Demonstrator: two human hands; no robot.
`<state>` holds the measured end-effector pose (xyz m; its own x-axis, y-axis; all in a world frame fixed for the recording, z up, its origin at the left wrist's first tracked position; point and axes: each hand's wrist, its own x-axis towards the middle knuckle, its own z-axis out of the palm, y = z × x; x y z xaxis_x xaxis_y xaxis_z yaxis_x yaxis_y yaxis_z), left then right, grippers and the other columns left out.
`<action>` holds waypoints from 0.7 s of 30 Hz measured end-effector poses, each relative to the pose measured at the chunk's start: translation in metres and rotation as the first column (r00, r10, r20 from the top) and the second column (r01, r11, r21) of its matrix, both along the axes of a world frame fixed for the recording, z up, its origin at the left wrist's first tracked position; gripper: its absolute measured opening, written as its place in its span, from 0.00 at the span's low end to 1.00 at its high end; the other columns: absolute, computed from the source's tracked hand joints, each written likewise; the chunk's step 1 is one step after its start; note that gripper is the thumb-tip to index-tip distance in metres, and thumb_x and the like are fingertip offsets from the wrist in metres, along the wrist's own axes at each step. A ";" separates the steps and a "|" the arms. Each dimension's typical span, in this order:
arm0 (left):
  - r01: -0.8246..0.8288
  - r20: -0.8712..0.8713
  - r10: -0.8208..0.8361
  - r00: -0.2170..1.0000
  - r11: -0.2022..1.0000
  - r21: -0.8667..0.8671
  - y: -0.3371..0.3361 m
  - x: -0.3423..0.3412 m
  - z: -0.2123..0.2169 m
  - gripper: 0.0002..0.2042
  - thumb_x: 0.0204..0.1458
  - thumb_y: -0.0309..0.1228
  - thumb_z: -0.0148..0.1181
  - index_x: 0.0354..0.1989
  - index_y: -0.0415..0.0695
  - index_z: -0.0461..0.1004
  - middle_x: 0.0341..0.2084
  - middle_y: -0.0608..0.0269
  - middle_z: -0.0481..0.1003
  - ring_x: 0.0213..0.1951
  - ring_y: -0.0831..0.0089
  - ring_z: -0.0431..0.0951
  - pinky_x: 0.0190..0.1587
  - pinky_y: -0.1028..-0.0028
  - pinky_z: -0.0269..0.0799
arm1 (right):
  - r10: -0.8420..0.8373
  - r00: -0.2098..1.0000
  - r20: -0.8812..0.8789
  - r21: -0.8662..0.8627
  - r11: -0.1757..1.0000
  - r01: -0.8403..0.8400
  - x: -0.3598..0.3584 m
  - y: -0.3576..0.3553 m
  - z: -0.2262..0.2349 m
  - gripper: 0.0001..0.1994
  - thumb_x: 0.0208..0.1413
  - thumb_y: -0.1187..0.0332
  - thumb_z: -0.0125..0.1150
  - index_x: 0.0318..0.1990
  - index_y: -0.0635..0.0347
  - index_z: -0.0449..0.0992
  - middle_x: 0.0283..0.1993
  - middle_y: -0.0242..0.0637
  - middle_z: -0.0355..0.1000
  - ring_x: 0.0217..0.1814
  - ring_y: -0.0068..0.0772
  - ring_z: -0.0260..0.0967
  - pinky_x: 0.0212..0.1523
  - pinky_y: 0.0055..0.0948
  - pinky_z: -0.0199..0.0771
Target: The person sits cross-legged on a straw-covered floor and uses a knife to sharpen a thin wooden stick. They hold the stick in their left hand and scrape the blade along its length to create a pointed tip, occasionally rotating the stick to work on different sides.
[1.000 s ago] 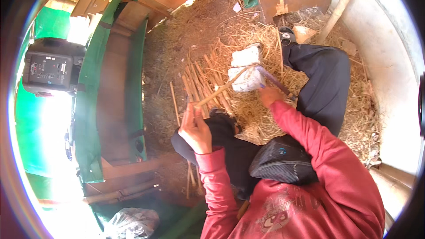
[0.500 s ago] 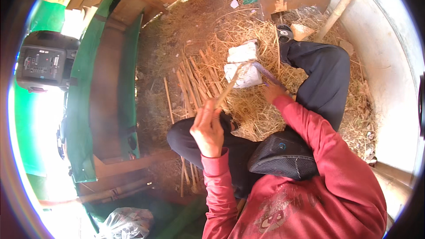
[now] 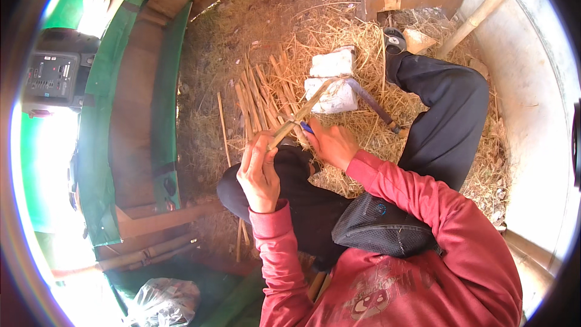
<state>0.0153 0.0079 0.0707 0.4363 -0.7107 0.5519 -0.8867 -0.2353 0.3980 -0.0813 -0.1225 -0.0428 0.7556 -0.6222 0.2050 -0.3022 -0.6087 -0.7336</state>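
My left hand (image 3: 259, 169) is closed around the lower part of a split bamboo stick (image 3: 311, 100), which slants up and away over the straw. My right hand (image 3: 333, 143) grips a small blue-handled tool (image 3: 307, 127) that meets the stick just beyond my left fingers; its working end is too small to make out. Two white blocks, a far one (image 3: 332, 63) and a near one (image 3: 331, 95), lie past the stick. A long blade with a dark handle (image 3: 393, 126) rests on the ground beside the near block, right of my right hand.
Several split bamboo sticks (image 3: 254, 97) lie left of the blocks. Loose straw (image 3: 366, 145) covers the ground. A black mesh cap (image 3: 387, 224) is near my lap. A green-covered frame (image 3: 103, 145) stands left, a plastic bag (image 3: 163, 300) lower left, a pale curved wall (image 3: 532, 97) right.
My right hand has left the long blade's handle and come left to the stick, now with the blue-handled tool. My left hand has moved slightly left and down, still holding the stick.
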 end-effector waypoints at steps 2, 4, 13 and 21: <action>-0.007 -0.020 0.006 1.000 1.000 -0.008 0.001 0.000 -0.001 0.09 0.63 0.29 0.54 0.48 0.42 0.76 0.40 0.58 0.81 0.41 0.58 0.82 0.41 0.67 0.76 | -0.057 0.996 -0.067 -0.048 0.997 0.054 0.004 -0.004 -0.015 0.14 0.67 0.55 0.51 0.48 0.55 0.69 0.19 0.53 0.71 0.23 0.63 0.73 0.25 0.58 0.72; -0.014 -0.040 0.012 0.999 0.999 -0.038 -0.003 -0.002 -0.002 0.09 0.63 0.28 0.55 0.48 0.42 0.76 0.40 0.58 0.81 0.41 0.58 0.82 0.41 0.67 0.76 | -0.174 0.969 -0.176 -0.092 0.983 0.160 0.007 -0.011 -0.038 0.15 0.68 0.54 0.50 0.49 0.54 0.69 0.20 0.53 0.72 0.24 0.63 0.74 0.27 0.59 0.73; -0.054 -0.051 0.050 0.997 0.996 -0.067 -0.023 -0.017 0.002 0.12 0.60 0.23 0.55 0.51 0.41 0.76 0.40 0.49 0.78 0.41 0.46 0.80 0.40 0.59 0.76 | 0.006 0.983 -0.182 0.325 0.944 0.054 0.000 -0.039 -0.022 0.19 0.69 0.52 0.44 0.50 0.58 0.69 0.30 0.60 0.76 0.32 0.66 0.76 0.33 0.61 0.72; -0.082 -0.070 0.075 0.995 0.991 -0.102 -0.016 -0.025 -0.003 0.12 0.59 0.22 0.56 0.51 0.42 0.76 0.38 0.50 0.78 0.38 0.47 0.80 0.38 0.60 0.76 | 0.053 0.985 -0.167 0.283 0.959 -0.004 0.006 -0.026 -0.012 0.21 0.71 0.52 0.40 0.57 0.57 0.68 0.34 0.62 0.77 0.39 0.61 0.79 0.39 0.60 0.74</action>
<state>-0.0098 -0.0081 0.0680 0.5267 -0.6129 0.5890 -0.8379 -0.2574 0.4813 -0.0752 -0.1490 -0.0550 0.7822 -0.6136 -0.1083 -0.4234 -0.3959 -0.8148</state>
